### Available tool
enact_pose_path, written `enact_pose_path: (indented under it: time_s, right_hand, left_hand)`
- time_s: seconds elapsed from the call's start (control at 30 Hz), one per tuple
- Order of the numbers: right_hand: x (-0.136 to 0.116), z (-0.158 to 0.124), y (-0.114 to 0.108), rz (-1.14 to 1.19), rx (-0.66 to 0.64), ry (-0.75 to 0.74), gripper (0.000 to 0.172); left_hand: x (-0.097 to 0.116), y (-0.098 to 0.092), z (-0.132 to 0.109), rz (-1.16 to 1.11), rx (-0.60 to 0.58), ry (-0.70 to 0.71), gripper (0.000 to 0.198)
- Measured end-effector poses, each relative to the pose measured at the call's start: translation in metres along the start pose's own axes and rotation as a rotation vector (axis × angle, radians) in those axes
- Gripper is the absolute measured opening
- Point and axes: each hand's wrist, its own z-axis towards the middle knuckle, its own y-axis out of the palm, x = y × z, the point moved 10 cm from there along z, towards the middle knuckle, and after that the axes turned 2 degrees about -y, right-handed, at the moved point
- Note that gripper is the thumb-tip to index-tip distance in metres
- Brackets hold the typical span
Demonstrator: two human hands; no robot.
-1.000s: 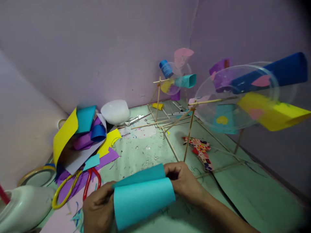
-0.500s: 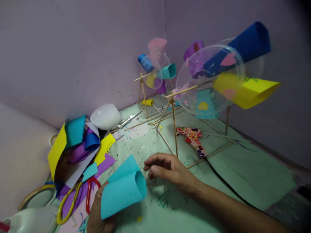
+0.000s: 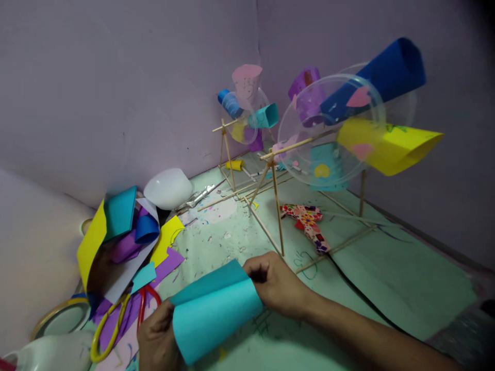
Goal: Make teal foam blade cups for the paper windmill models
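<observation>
**Turquoise paper curled over, held above the desk**

We hold the paper low in the middle of our view, one flap standing behind its rounded front. Our left hand pinches the left end between thumb and fingers; the grip of our right hand is closed on the opposite end.

Just beyond the right hand stands a stick frame carrying a wheel of clear discs, with blue, purple, yellow and turquoise paper tubes on it. Between its legs we see a floral-patterned, gun-shaped tool with a black cord. A similar wheel stands farther back, near the wall corner.

To our left lie yellow handles and red handles, before a heap of coloured paper. A white bottle lies nearest us.
</observation>
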Motion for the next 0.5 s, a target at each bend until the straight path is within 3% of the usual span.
enact_pose_path:
  time_s: [0.17,0.4,0.5]
  right_hand:
    - [-0.005,-0.001,0.005,-0.019,-0.045,-0.011,0.021]
    - [-0.001,0.000,-0.001,0.008,-0.033,0.060,0.013]
    - [-0.004,0.001,-0.008,-0.029,0.018,0.066,0.012]
  left_hand:
    - [0.006,-0.002,-0.003,-0.044,0.028,0.029,0.020]
    - [0.012,0.010,-0.006,-0.020,-0.091,0.119,0.007]
    - [0.017,-0.011,0.005,0.016,-0.043,0.157,0.020]
